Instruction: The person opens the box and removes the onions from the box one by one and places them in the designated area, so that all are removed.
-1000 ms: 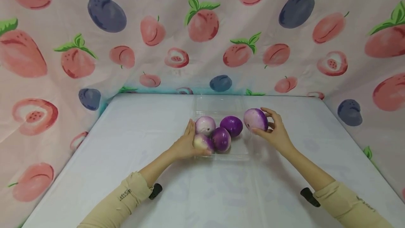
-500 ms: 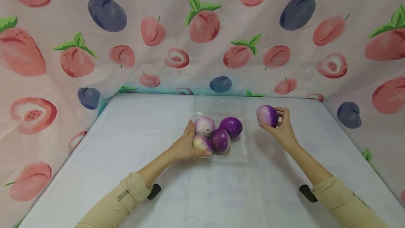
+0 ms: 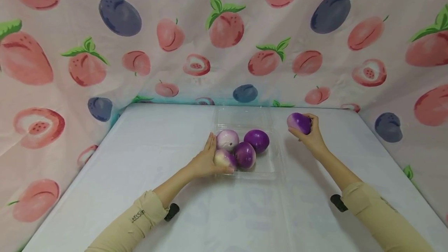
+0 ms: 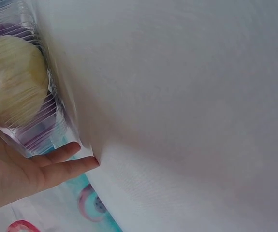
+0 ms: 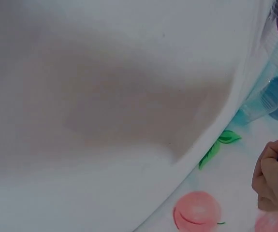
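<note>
A clear plastic box (image 3: pixel 264 164) with its lid (image 3: pixel 243 116) laid back stands mid-table. Several glossy, round purple-and-white vegetables (image 3: pixel 245 154) lie in it. My left hand (image 3: pixel 203 161) rests against the box's left side, fingers straight and thumb along the front corner. In the left wrist view, two fingers (image 4: pixel 68 169) extend past the ribbed wall. My right hand (image 3: pixel 314 138) holds another purple-and-white vegetable (image 3: pixel 299 123) in the air, right of the box. The right wrist view has this hand (image 5: pixel 274 179) at its edge, with most of the vegetable cut off.
A white cloth (image 3: pixel 157 139) covers the table. Behind it and at both sides hangs a fruit-print curtain (image 3: pixel 196 30). Dark objects (image 3: pixel 172 212) show beside the sleeves, one near each wrist.
My right hand has carried its vegetable rightward and farther back, away from the box, and turned it so more purple faces the view. My left hand and the box have stayed put.
</note>
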`<state>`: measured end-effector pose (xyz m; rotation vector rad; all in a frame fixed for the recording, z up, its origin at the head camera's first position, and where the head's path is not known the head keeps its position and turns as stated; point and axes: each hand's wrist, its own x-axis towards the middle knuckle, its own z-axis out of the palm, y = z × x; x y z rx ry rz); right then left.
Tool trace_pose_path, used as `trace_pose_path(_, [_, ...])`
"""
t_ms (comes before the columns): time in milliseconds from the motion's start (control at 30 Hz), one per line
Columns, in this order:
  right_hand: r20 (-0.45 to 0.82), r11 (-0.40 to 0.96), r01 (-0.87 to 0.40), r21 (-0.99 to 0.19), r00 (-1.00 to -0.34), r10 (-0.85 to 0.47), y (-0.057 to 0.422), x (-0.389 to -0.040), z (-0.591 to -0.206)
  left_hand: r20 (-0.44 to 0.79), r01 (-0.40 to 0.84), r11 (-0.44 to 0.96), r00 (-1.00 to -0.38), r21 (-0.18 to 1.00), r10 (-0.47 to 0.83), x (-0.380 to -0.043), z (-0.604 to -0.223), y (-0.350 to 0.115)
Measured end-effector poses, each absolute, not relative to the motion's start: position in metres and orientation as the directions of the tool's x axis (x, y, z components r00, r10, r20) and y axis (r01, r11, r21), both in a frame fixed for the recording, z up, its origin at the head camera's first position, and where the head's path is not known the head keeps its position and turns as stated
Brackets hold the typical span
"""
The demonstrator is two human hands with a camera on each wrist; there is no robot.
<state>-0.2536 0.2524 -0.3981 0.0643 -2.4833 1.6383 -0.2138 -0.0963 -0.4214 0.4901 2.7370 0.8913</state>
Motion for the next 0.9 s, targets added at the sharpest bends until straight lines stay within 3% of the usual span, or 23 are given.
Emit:
trace_pose_path(433, [0.127,0.440,-0.108,-0.891,-0.992,0.015,0.252,-0.270,-0.399,-0.084,0.256,0.739,-0.918,0.623,0.388,-0.213,-0.423,-0.097])
trace_pose_path(900, [0.107,0.652,-0.056,-0.756,-0.994,0.038,0.259,-0.293,-0.414,-0.100,0.238,0.756,-0.923,0.610,0.371,-0.214,-0.423,-0.097])
